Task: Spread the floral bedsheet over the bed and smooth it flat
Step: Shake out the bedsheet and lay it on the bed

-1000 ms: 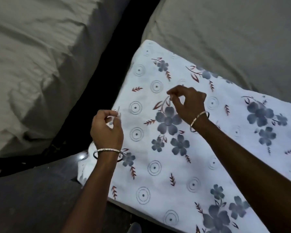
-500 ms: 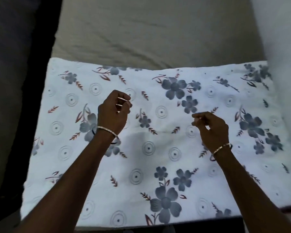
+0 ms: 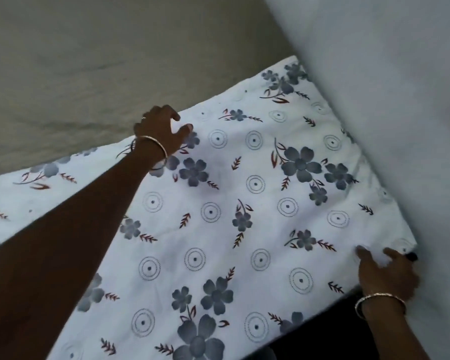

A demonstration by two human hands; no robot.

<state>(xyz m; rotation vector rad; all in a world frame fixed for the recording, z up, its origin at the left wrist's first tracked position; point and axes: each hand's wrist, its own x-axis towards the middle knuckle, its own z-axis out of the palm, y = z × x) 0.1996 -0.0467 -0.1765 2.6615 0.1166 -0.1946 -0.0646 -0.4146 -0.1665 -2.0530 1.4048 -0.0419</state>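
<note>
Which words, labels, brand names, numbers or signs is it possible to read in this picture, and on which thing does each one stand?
None: there is no readable text in this view.
floral bedsheet: only printed flowers, leaves and dotted rings, no letters or numbers.
left bracelet and right bracelet: no marking can be read; both are small and blurred.
</note>
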